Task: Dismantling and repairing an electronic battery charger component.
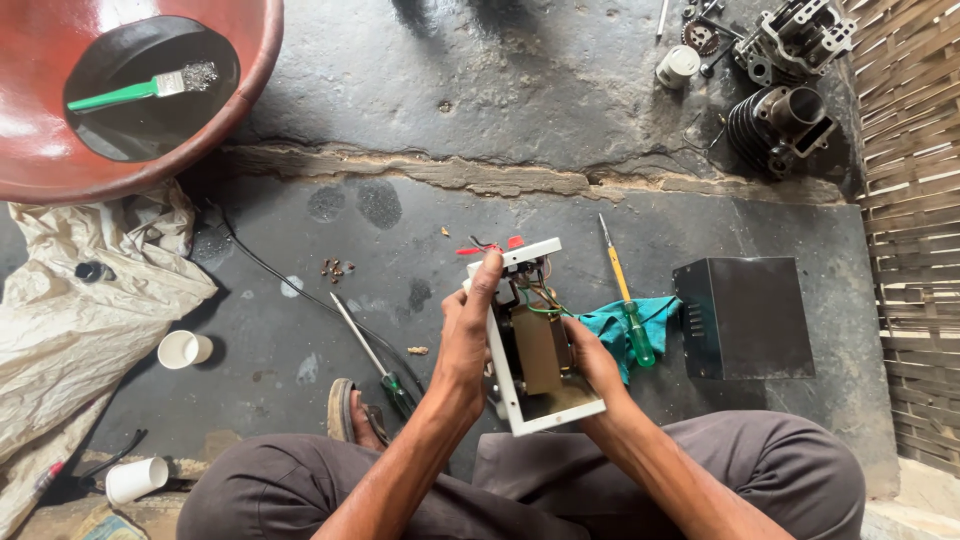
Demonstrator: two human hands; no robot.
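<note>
I hold a small white open chassis [548, 412] above my lap, with a brown transformer block [537, 350] and green, red and orange wires inside. My left hand [468, 330] grips its left side, fingers reaching up to the top panel. Around the chassis's right edge, partly hidden, wraps my right hand [592, 358]. A black metal cover [745, 318] lies on the floor to the right. A yellow and green screwdriver [628, 300] rests on a teal cloth [640, 322] beside my right hand.
A second green-handled screwdriver [372, 355] lies left of my foot. A red basin [150, 150] holds a black pan and a green brush [140, 90]. Engine parts [785, 95] sit top right. Two white cups [184, 349] and a plastic sheet [80, 320] lie left.
</note>
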